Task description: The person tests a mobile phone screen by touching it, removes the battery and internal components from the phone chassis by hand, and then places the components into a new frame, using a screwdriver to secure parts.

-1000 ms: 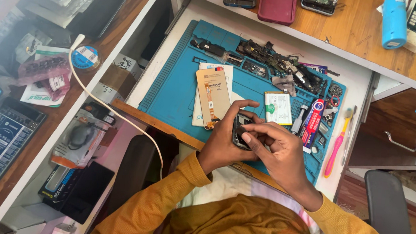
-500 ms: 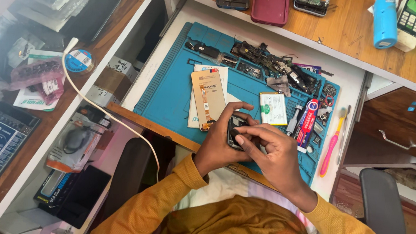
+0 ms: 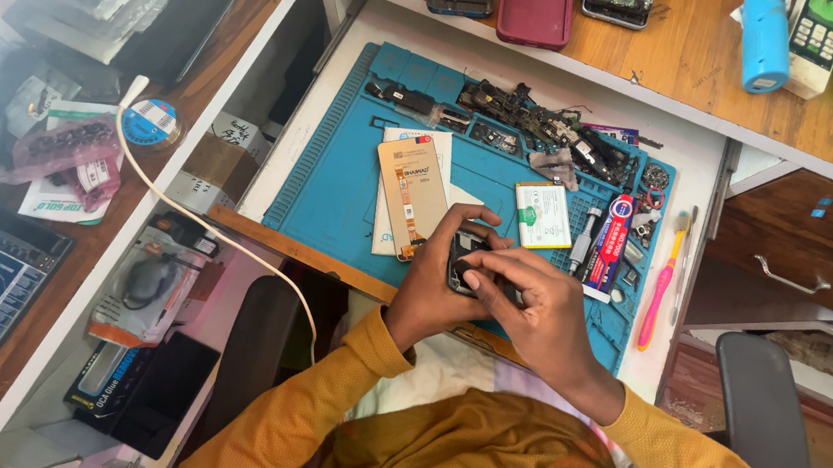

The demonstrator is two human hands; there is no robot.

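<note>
**Both hands close on a small dark device above the blue work mat**

I hold a small dark device (image 3: 468, 259) between my two hands at the near edge of the blue work mat (image 3: 342, 172). My left hand (image 3: 432, 286) wraps it from the 8 o'clock side, fingers curled around its edge, while my right hand (image 3: 530, 309) covers it from 4 o'clock, fingertips pressed onto its top face. Most of the device is hidden under my fingers, so I cannot tell what kind it is.

At 11 o'clock from my hands, touching distance away, a tan flat panel (image 3: 413, 199) lies on a white sheet. At 1 o'clock sits a white battery with a green mark (image 3: 543, 216), and just beyond it at 2 o'clock a red-and-white tube (image 3: 612, 243). A pink toothbrush (image 3: 661, 286) lies at 3 o'clock along the mat's right edge. The far compartments of the mat, at 12 o'clock, hold a heap of dark circuit parts (image 3: 536, 129).

The mat rests in a white pull-out tray (image 3: 327, 106) under a wooden desktop (image 3: 693, 57), where a maroon phone case (image 3: 535, 5) and a blue bottle (image 3: 763, 38) stand at 12 and 1 o'clock. At 9 o'clock a white cable (image 3: 206, 231) trails over a cluttered side shelf.
</note>
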